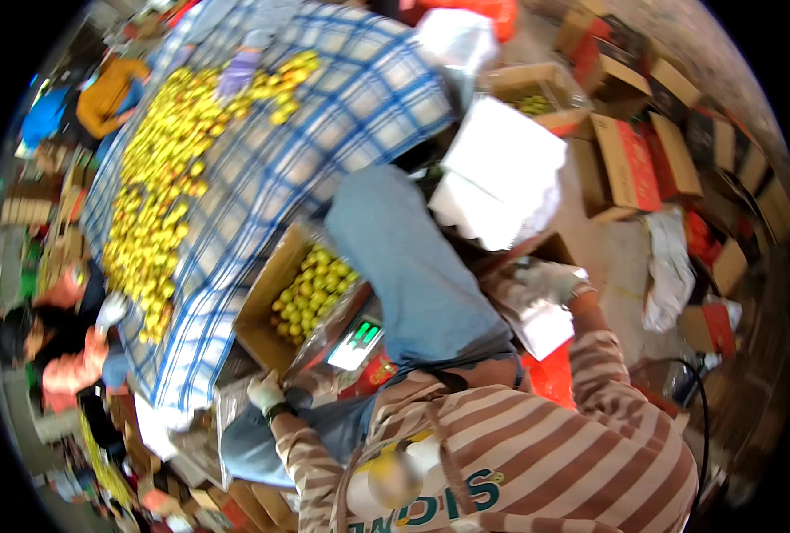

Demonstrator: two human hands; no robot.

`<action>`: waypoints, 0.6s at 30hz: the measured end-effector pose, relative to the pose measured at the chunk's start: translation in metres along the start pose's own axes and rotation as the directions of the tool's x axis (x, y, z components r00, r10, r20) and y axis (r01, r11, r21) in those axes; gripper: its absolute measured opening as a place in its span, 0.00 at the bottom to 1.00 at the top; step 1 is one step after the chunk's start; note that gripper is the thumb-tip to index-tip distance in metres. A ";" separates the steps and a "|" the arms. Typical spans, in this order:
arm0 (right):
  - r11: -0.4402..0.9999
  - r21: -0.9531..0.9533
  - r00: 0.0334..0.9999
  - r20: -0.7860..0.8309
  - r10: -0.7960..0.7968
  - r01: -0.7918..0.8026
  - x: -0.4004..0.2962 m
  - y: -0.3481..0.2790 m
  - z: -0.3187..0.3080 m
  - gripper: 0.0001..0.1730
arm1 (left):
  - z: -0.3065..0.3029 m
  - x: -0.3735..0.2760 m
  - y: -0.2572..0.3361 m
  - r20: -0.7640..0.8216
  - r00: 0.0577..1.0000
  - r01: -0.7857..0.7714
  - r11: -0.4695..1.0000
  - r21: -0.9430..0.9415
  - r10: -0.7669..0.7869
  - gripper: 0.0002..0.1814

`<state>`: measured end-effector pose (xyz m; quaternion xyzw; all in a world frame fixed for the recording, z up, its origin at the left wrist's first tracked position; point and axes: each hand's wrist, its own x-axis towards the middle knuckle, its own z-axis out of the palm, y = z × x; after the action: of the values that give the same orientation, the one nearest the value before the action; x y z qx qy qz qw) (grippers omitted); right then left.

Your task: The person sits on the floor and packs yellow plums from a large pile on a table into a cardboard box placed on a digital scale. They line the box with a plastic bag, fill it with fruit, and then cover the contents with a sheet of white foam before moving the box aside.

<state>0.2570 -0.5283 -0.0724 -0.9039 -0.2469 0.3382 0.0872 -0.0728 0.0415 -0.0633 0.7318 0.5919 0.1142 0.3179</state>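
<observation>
My left hand [266,394], in a pale glove, is at the near corner of an open cardboard box [256,326]; whether its fingers grip the rim is unclear. Small round yellow-green fruit [315,286] partly fills this plastic-lined box. Right beside it, a digital scale's lit display [363,333] glows green between my legs. To my right, my gloved right hand [554,283] is blurred over an open carton [558,250] and white sheets [546,330]. What its fingers hold cannot be made out. A stack of white paper or foam sheets [501,166] lies just beyond.
A blue-and-white checked cloth [315,153] covers a broad surface with piled yellow fruit [161,180]. A purple-gloved hand [238,74] and a white-gloved hand [112,311] of other people reach there. Cartons [618,163] crowd the right; a black cable [704,413] curves nearby.
</observation>
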 end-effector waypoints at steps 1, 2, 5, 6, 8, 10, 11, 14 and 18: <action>0.999 -0.045 1.000 0.001 0.005 -0.005 -0.003 -0.011 -0.005 0.22 | -0.009 0.004 0.001 -0.025 0.989 -0.132 0.948 0.289 0.145 0.14; 0.974 -0.121 0.980 -0.032 -0.194 0.189 -0.004 -0.006 -0.003 0.21 | -0.013 0.006 0.011 -0.037 0.975 -0.193 0.915 0.353 0.220 0.15; 0.768 0.640 0.980 0.156 -0.125 -0.004 0.002 0.020 0.017 0.22 | -0.007 0.008 0.067 0.076 0.991 -0.117 0.987 0.108 0.109 0.16; 0.744 0.665 0.972 0.211 -0.109 -0.061 0.005 0.012 0.014 0.23 | 0.002 0.015 0.065 0.174 0.985 0.030 0.968 -0.249 0.014 0.12; 0.960 0.044 0.950 0.134 -0.281 0.278 0.001 -0.012 -0.012 0.24 | 0.021 0.028 0.070 0.222 0.948 -0.060 0.814 -0.577 0.228 0.12; 0.968 0.005 0.934 0.261 -0.245 0.253 0.006 -0.021 -0.019 0.25 | 0.050 0.025 0.111 0.271 0.922 -0.034 0.754 -0.656 0.278 0.19; 0.971 -0.039 0.933 0.289 -0.215 0.236 0.007 -0.026 -0.020 0.25 | 0.061 0.021 0.136 0.363 0.914 0.122 0.733 -0.669 0.179 0.22; 0.966 0.234 0.928 0.323 -0.184 0.110 0.012 -0.007 -0.005 0.21 | 0.097 -0.017 0.185 0.408 0.664 -0.559 0.779 -0.285 0.626 0.34; 0.833 0.535 0.938 0.342 -0.060 -0.142 0.025 0.023 0.018 0.18 | 0.114 -0.060 0.192 0.769 0.480 -0.871 0.335 0.359 0.423 0.36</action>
<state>0.2700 -0.5358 -0.1078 -0.7717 -0.1302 0.5497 0.2921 0.1251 -0.0709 -0.0229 0.9676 0.0978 -0.2196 0.0771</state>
